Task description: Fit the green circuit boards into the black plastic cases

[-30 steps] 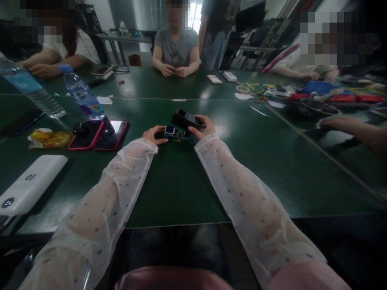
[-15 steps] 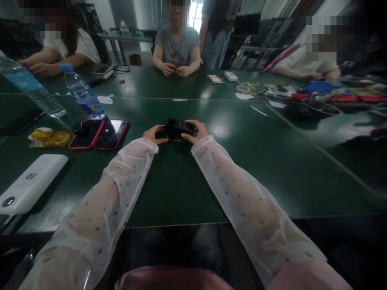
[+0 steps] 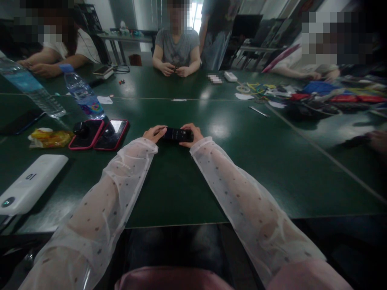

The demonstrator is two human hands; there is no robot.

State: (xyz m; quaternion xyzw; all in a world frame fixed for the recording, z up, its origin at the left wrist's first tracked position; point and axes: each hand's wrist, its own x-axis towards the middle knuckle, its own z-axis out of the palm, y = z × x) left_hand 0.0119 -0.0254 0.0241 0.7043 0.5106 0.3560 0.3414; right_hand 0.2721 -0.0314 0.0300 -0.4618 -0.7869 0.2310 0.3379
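currently left hand (image 3: 154, 133) and right hand (image 3: 192, 135) pinch opposite ends of black casing (image 3: 177, 135), both grips closed on it, casing lying roughly level over green tabletop (image 3: 178, 181). green board from before no longer visible, casing covers that spot. two pink-edged phones (image 3: 98, 135) left of the hands, bottle with blue cap (image 3: 83, 93) just behind them. metal tool (image 3: 259, 112) farther right, apart from casing.
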